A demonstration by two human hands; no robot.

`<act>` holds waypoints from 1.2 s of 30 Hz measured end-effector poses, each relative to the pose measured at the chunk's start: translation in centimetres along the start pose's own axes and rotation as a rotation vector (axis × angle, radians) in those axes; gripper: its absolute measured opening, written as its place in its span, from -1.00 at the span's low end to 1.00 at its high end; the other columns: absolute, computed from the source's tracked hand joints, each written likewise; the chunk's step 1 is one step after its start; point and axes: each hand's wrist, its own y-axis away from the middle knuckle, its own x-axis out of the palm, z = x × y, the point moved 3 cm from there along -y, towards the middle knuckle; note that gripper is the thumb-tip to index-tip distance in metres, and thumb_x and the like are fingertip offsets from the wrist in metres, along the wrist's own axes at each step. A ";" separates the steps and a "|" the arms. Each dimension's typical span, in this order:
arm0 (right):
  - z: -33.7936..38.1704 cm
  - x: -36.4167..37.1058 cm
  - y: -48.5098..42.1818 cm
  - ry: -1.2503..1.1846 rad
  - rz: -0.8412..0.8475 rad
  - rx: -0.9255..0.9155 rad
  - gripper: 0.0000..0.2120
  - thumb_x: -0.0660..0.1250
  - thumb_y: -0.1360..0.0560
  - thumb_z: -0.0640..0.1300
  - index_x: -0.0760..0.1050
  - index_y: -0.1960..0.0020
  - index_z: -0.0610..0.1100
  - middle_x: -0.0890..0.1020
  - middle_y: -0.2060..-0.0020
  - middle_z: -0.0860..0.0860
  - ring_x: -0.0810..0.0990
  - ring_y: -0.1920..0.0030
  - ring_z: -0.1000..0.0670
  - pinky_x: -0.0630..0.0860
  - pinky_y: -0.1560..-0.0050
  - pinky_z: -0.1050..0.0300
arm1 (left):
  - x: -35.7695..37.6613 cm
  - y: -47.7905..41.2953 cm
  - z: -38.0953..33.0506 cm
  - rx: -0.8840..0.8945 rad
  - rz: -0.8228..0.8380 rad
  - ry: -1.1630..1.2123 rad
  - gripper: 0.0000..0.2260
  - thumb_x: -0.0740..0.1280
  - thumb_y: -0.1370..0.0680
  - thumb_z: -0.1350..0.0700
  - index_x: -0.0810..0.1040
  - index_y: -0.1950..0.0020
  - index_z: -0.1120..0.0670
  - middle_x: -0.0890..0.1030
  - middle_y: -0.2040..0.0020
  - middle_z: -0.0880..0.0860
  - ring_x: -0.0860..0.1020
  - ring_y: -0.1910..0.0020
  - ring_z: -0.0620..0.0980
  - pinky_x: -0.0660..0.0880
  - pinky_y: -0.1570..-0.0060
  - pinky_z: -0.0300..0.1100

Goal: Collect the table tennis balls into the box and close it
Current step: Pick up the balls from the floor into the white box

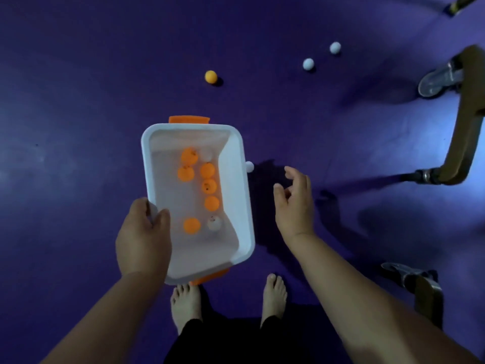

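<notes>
where the view looks straight down, two bare feet point(186, 306) stand on the purple floor point(78, 127) at the lower middle, dark trouser legs just behind them. above the feet the left hand point(143, 239) grips the near left rim of a white box point(235, 179), thumb over the edge and inside the wall, the other fingers hidden beneath, so the box is held up off the floor and tilted a little. orange latches show at its near end point(210, 278) and far end point(189, 119); the box is open, with no lid on it. inside lie six orange balls point(207, 170) and two white balls point(214, 222), loosely lined along the bottom towards the right wall. the right hand point(295, 202) hangs beside the box's right wall, apart from it, fingers loosely curled and spread, holding nothing. just outside the right rim a white ball point(249, 166) shows, partly hidden by the box, between the rim and the right fingertips. farther out on the floor lies one orange ball point(211, 76), and beyond it to the right two more white ones, the nearer point(308, 64) and the farther point(335, 47), near each other. at the right edge stand the wheeled legs of a brown frame point(464, 127).
</notes>
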 end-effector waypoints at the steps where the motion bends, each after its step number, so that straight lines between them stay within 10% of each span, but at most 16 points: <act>1: 0.1 0.9 -0.6 0.006 0.013 0.030 -0.64 0.23 -0.55 -0.15 0.34 -0.33 -0.07 0.42 -0.20 0.04 0.47 0.06 0.06 0.43 0.07 0.18 | -0.7 -0.7 0.5 -0.019 -0.018 -0.006 -0.86 0.24 -0.55 0.12 0.38 0.09 0.20 0.49 0.26 0.11 0.44 0.27 0.15 0.34 0.33 -0.06; 14: -6.1 12.4 -7.8 0.437 0.400 0.084 -0.60 0.20 -0.57 -0.14 0.30 -0.39 -0.01 0.36 -0.27 -0.06 0.49 -0.10 -0.07 0.49 0.00 0.02 | 1.4 -6.1 8.4 -0.183 -0.182 0.003 -0.85 0.19 -0.57 0.12 0.33 0.15 0.16 0.40 0.34 0.04 0.35 0.39 0.01 0.28 0.38 -0.11; 25: -11.0 18.9 -13.3 0.684 0.495 -0.233 -0.56 0.26 -0.53 -0.23 0.34 -0.39 -0.01 0.32 -0.31 -0.08 0.35 -0.25 -0.10 0.44 -0.08 0.03 | 7.9 -10.7 11.7 -0.149 -0.255 0.018 -0.83 0.18 -0.60 0.11 0.31 0.15 0.16 0.35 0.37 0.00 0.33 0.40 -0.03 0.28 0.41 -0.13; 36: -11.5 17.8 -12.0 0.501 0.318 -0.150 -0.75 0.25 -0.43 -0.35 0.39 -0.10 -0.23 0.43 -0.12 -0.13 0.45 0.03 -0.09 0.39 0.18 0.07 | 8.7 -12.0 12.9 -0.193 -0.166 -0.151 -0.82 0.08 -0.63 0.15 0.28 -0.16 0.24 0.43 0.12 0.17 0.34 0.25 0.10 0.22 0.31 -0.05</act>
